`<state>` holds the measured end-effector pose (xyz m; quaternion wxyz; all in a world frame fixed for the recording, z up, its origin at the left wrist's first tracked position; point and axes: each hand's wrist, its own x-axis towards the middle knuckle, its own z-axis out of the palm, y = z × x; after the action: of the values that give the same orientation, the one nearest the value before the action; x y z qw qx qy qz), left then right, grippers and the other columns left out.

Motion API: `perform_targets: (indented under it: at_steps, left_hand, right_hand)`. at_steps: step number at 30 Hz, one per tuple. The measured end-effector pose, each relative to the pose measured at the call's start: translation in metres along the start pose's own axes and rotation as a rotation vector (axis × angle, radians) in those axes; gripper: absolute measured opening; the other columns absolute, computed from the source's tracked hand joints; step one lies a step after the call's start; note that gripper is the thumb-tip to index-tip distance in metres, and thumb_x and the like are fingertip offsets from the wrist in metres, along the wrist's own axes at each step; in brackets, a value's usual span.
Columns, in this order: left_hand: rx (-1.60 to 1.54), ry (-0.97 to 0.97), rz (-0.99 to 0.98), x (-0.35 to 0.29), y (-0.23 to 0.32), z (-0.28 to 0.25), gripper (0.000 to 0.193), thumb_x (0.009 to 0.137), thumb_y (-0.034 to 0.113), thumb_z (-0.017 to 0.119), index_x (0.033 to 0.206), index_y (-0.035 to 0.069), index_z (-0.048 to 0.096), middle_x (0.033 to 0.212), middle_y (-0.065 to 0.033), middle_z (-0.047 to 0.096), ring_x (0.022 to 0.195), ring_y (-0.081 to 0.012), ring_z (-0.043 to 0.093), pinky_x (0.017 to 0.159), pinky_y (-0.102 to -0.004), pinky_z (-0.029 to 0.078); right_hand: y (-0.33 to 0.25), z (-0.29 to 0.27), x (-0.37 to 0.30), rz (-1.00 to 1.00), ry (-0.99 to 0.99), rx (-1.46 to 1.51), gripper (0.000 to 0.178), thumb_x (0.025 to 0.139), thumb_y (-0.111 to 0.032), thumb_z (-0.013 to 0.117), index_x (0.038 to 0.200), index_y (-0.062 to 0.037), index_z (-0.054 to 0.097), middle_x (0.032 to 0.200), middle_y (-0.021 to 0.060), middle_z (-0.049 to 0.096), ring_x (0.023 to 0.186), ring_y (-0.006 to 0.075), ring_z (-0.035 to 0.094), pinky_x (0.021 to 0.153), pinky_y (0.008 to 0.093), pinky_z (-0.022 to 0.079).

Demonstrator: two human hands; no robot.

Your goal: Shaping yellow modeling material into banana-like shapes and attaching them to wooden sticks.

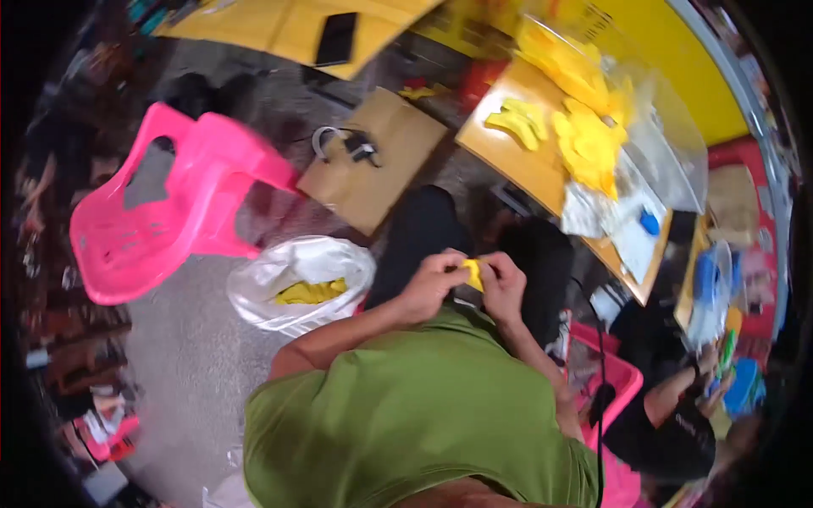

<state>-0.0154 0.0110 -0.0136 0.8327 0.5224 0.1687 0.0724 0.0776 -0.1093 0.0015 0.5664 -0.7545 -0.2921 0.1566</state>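
A small yellow piece (472, 273) is pinched between my two hands, just above my lap. My left hand (434, 286) has its fingers closed on the piece from the left. From the right, my right hand (503, 284) grips the same piece, with the fingertips of both hands close together. Its exact kind is too small and too covered to make out. Left of my lap stands a white sack (330, 258) with yellow pieces (313, 292) inside.
A pink plastic chair (182, 203) stands at the left. Ahead lies a cardboard sheet (356, 182) with a small black device. At the right, a wooden table (491, 97) bears yellow pieces (589, 148) and clear bags. A co-worker (669, 432) sits at the lower right.
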Motion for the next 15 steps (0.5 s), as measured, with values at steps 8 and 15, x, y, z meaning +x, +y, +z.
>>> perform_targets:
  at_steps: [8,15]
  left_hand:
    - [-0.243,-0.330,-0.215,-0.003,0.006,-0.016,0.018,0.086,0.011,0.058,0.099,-0.001,0.061,0.095,0.0005,0.054,0.088,-0.0093,0.050,0.081,-0.0238,0.039]
    - [-0.294,-0.522,-0.455,-0.002,0.010,-0.028,0.018,0.080,0.008,0.064,0.096,0.003,0.065,0.096,0.0011,0.062,0.087,-0.0069,0.054,0.081,-0.0238,0.040]
  right_hand:
    - [-0.005,0.000,0.001,0.030,-0.090,-0.112,0.001,0.080,-0.002,0.060,0.081,-0.0010,0.060,0.069,0.0095,0.056,0.060,0.0196,0.057,0.056,0.0295,0.045]
    - [-0.004,-0.002,0.001,-0.116,-0.162,-0.164,0.005,0.079,-0.005,0.062,0.078,-0.0016,0.059,0.069,0.0113,0.056,0.062,0.0268,0.058,0.054,0.0336,0.044]
